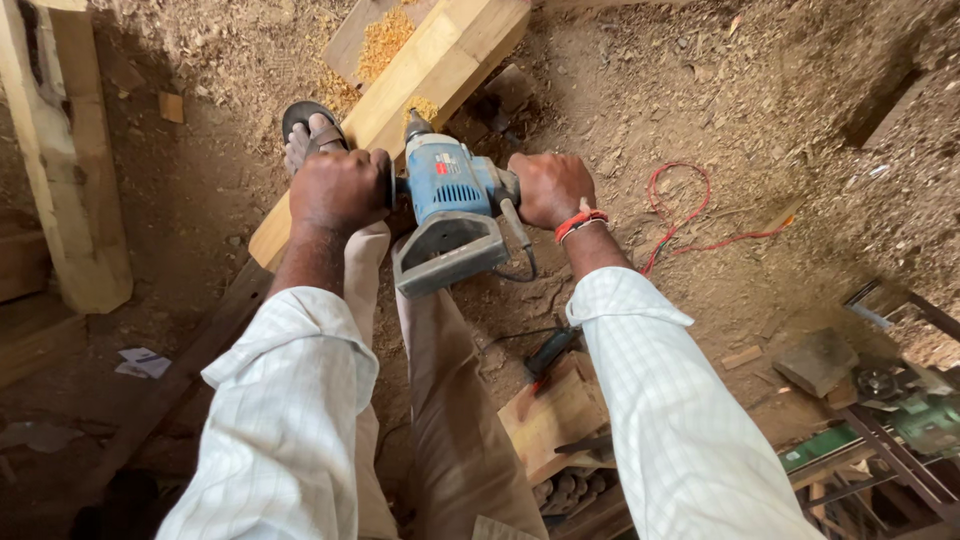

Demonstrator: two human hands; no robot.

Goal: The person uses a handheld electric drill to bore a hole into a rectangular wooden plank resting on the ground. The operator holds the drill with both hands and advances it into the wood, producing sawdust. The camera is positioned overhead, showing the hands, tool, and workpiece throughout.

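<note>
Both hands are on the drill (452, 205). The left hand (340, 188) has its fingers curled tight round the side grip, and the right hand (548, 187) has its fingers wrapped shut round the opposite grip. The blue body sits between the two fists with its bit end pointing away into the beam (420, 75). Sawdust (385, 40) lies beyond the fingertips. A sandalled foot (305, 135) presses on the beam just past the left knuckles. A red wire (690, 215) trails right of the right wrist.
</note>
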